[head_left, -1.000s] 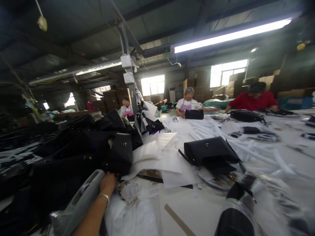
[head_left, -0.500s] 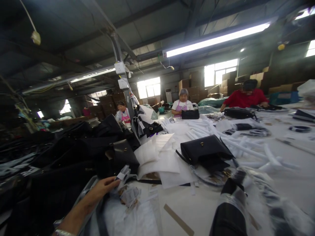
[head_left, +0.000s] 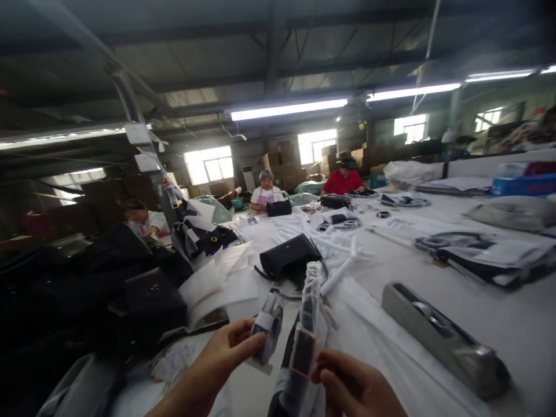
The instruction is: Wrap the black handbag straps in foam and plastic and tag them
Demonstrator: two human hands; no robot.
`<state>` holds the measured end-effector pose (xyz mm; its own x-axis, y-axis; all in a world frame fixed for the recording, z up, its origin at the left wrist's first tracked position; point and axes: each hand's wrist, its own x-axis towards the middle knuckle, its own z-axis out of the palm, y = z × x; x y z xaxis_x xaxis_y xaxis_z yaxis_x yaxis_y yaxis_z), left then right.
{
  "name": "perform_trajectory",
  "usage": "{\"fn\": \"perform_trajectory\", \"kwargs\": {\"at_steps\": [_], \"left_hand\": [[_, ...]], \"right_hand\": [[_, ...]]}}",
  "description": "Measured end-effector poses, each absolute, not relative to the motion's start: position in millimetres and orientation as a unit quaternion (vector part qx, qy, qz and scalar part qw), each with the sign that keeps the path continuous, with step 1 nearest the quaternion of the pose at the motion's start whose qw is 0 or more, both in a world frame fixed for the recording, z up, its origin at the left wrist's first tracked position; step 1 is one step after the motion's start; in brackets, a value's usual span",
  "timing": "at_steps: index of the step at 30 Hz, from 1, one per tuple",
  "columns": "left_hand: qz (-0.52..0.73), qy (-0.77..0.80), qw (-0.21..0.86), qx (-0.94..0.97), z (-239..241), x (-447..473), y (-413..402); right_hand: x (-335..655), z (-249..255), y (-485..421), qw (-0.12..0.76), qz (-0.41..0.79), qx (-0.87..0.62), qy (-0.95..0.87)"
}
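we now have both hands raised at the near edge of the bench (head_left: 499, 301). half a second ago only our left hand (head_left: 217, 362) showed, reaching low toward the pile of black bags (head_left: 108, 301) at the bench's left edge with a small wrapped piece at its fingertips. that hand is now lifted clear of the pile, its fingers closed in a pinch on the small plastic-wrapped strap piece (head_left: 268, 327), which it holds upright. our right hand (head_left: 351, 388) has come into view at the bottom edge; its thumb and fingers are closed on the lower end of a long plastic-wrapped strap (head_left: 309, 318), which stands upright just beside the small piece. whether the two pieces touch, we cannot tell.

the view has swung to the right since then. a grey tape dispenser (head_left: 443, 339), unseen before, now lies on the bench toward its right edge, well apart from our hands. the black handbag (head_left: 289, 260) lies mid-bench beyond the strap, with white foam sheets (head_left: 217, 284) to its left. two co-workers sit at the far edge.
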<state>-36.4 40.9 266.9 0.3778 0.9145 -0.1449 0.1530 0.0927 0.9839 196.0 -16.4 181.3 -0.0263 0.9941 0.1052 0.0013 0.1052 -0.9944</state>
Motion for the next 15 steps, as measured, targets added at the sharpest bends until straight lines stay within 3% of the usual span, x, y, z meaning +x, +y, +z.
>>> {"fn": "perform_trajectory", "kwargs": {"at_steps": [6, 15], "left_hand": [[0.32, 0.435, 0.565, 0.624, 280.1, 8.8, 40.5], [0.287, 0.434, 0.623, 0.585, 286.9, 37.1, 41.0]], "right_hand": [[185.3, 201.2, -18.5, 0.593, 0.484, -0.388, -0.514], [184.4, 226.1, -11.6, 0.575, 0.397, -0.414, -0.584]]}}
